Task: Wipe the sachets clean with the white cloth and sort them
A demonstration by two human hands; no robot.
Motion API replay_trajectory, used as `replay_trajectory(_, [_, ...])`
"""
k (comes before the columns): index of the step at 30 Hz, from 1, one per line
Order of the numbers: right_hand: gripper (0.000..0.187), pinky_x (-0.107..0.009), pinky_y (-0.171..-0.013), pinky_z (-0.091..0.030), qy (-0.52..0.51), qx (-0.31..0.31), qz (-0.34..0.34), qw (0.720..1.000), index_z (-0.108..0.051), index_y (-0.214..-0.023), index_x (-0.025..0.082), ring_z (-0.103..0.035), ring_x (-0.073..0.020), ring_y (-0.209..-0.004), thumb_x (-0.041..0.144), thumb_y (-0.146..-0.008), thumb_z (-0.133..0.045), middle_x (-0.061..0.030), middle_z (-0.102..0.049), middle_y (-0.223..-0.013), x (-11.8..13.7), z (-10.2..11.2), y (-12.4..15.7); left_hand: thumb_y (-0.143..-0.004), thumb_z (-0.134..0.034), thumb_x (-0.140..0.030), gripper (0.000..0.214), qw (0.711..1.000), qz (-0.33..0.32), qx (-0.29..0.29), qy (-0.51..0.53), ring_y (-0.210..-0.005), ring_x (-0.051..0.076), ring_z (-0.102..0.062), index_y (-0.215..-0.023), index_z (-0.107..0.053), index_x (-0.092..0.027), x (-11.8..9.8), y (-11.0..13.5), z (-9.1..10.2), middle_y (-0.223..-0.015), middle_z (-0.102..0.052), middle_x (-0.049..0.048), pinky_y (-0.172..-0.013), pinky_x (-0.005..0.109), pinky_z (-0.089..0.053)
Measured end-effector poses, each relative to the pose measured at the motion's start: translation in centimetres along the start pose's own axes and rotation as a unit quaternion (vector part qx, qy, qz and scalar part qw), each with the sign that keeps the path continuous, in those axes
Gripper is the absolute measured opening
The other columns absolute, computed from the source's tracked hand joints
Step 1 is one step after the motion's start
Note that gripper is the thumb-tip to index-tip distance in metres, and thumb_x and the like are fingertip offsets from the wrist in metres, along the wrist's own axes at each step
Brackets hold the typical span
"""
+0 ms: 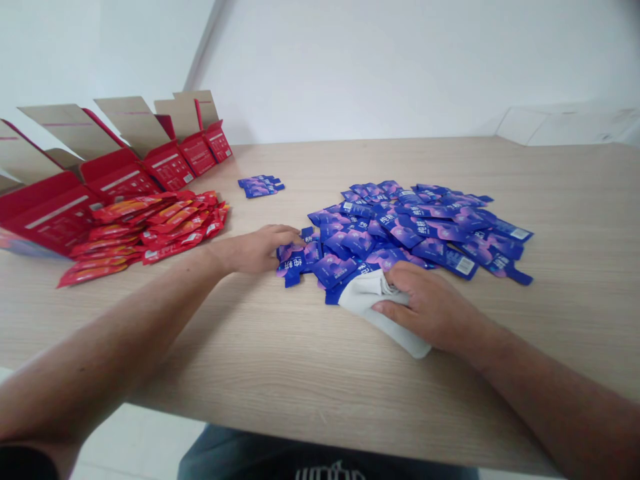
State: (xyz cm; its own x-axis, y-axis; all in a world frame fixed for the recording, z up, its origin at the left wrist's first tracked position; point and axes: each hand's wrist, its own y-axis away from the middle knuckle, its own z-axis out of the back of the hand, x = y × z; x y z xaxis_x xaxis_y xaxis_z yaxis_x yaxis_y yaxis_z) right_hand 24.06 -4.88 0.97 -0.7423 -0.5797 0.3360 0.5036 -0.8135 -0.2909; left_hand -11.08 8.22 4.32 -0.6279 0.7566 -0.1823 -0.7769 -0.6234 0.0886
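Observation:
My right hand (pixel 420 303) is closed around a folded white cloth (pixel 373 303). The cloth rests against the near edge of a pile of blue and purple flat folded cartons (pixel 400 223). At the left end of that pile, my left hand (pixel 260 248) lies palm down with its fingers stretched towards one flat carton (pixel 297 260). Its fingertips touch the carton's edge, and the thumb is mostly hidden. A small separate stack of the same blue cartons (pixel 261 187) lies farther back.
Red sachets (pixel 170 223) are heaped on the left of the wooden table (pixel 280 373). Behind them stands a row of red boxes (pixel 120 177) with raised flaps. A white object (pixel 565 125) sits by the wall at the back right. The table's front edge runs near my lap.

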Motion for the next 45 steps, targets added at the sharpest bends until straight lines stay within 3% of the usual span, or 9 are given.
replay_trajectory(9, [0.017,-0.034,-0.080,-0.048,0.004,0.014,0.004,1.000,-0.063,-0.094,0.018,-0.062,-0.0234,-0.090,0.036,-0.095,-0.062,-0.0085,-0.066,-0.097,0.0,0.0,0.0,-0.071,-0.069,-0.025,0.070,0.995,0.053,0.049,-0.062,-0.114,0.029,-0.061,-0.140,-0.061,-0.031,-0.3,0.0,0.5,-0.120,-0.064,0.0094,-0.102,0.040,-0.047])
replay_trajectory(14, [0.019,-0.035,-0.081,-0.048,0.004,0.021,0.002,1.000,-0.064,-0.096,0.018,-0.062,-0.0240,-0.091,0.036,-0.096,-0.062,-0.0086,-0.066,-0.098,0.0,0.0,0.0,-0.070,-0.069,-0.028,0.066,0.989,0.089,0.116,-0.018,-0.098,0.025,-0.066,-0.136,-0.058,-0.029,-0.8,-0.5,1.2,-0.112,-0.071,0.0060,-0.086,0.032,-0.049])
replay_trajectory(17, [0.018,-0.035,-0.081,-0.048,0.005,0.018,0.008,1.000,-0.063,-0.095,0.018,-0.061,-0.0234,-0.090,0.036,-0.095,-0.063,-0.0078,-0.065,-0.096,-0.1,-0.1,0.0,-0.066,-0.078,-0.041,0.072,0.976,0.136,0.172,-0.007,-0.092,0.026,-0.067,-0.132,-0.056,-0.024,-1.1,-0.6,1.5,-0.110,-0.073,0.0074,-0.075,0.032,-0.048])
replay_trajectory(21, [0.018,-0.035,-0.082,-0.048,0.001,0.016,0.016,1.000,-0.063,-0.097,0.017,-0.061,-0.0237,-0.091,0.035,-0.095,-0.065,-0.0074,-0.064,-0.096,-0.1,-0.1,0.0,-0.058,-0.083,-0.058,0.069,0.969,0.154,0.169,-0.098,-0.098,0.033,-0.064,-0.112,-0.064,-0.019,-1.1,-0.3,1.5,-0.107,-0.069,0.0137,-0.076,0.036,-0.046])
replay_trajectory(25, [0.018,-0.034,-0.081,-0.047,-0.007,0.020,0.016,1.000,-0.063,-0.096,0.017,-0.061,-0.0232,-0.090,0.035,-0.094,-0.066,-0.0064,-0.063,-0.095,0.0,-0.1,0.1,-0.061,-0.082,-0.059,0.059,0.974,0.133,0.144,-0.115,-0.103,0.033,-0.062,-0.101,-0.066,-0.019,-1.0,0.8,1.4,-0.108,-0.066,0.0141,-0.082,0.037,-0.045])
replay_trajectory(32, [0.019,-0.035,-0.083,-0.046,0.000,0.036,0.009,0.999,-0.062,-0.096,0.018,-0.061,-0.0234,-0.093,0.036,-0.095,-0.066,-0.0061,-0.062,-0.096,0.0,-0.1,0.2,-0.089,-0.060,-0.046,0.028,0.972,0.164,0.169,0.010,-0.084,0.023,-0.065,-0.101,-0.067,-0.022,-2.9,2.9,2.3,-0.094,-0.071,0.0056,-0.072,0.030,-0.043])
replay_trajectory(41, [0.017,-0.034,-0.081,-0.046,-0.020,0.040,0.036,0.998,-0.062,-0.092,0.019,-0.060,-0.0225,-0.091,0.034,-0.093,-0.069,-0.0057,-0.064,-0.094,0.2,0.2,0.0,-0.089,-0.066,-0.043,0.023,0.972,0.149,0.061,0.170,-0.061,0.014,-0.057,-0.083,-0.065,-0.021,-6.3,3.6,2.2,-0.069,-0.064,-0.0012,-0.055,0.024,-0.038])
replay_trajectory(43, [0.017,-0.033,-0.079,-0.047,-0.036,0.043,0.052,0.997,-0.061,-0.091,0.019,-0.060,-0.0217,-0.090,0.034,-0.093,-0.069,-0.0050,-0.063,-0.093,0.5,0.5,0.1,-0.088,-0.068,-0.044,0.025,0.948,0.150,-0.013,0.282,-0.063,0.013,-0.058,-0.084,-0.063,-0.019,-7.9,2.5,0.9,-0.071,-0.065,-0.0016,-0.057,0.022,-0.042])
replay_trajectory(45, [0.018,-0.032,-0.078,-0.047,-0.049,0.033,0.064,0.996,-0.060,-0.091,0.019,-0.060,-0.0207,-0.088,0.035,-0.094,-0.069,-0.0044,-0.063,-0.092,0.8,1.0,0.2,-0.088,-0.069,-0.042,0.028,0.897,0.159,-0.097,0.402,-0.060,0.011,-0.056,-0.080,-0.057,-0.018,-9.6,1.0,-0.9,-0.069,-0.063,-0.0023,-0.057,0.022,-0.043])
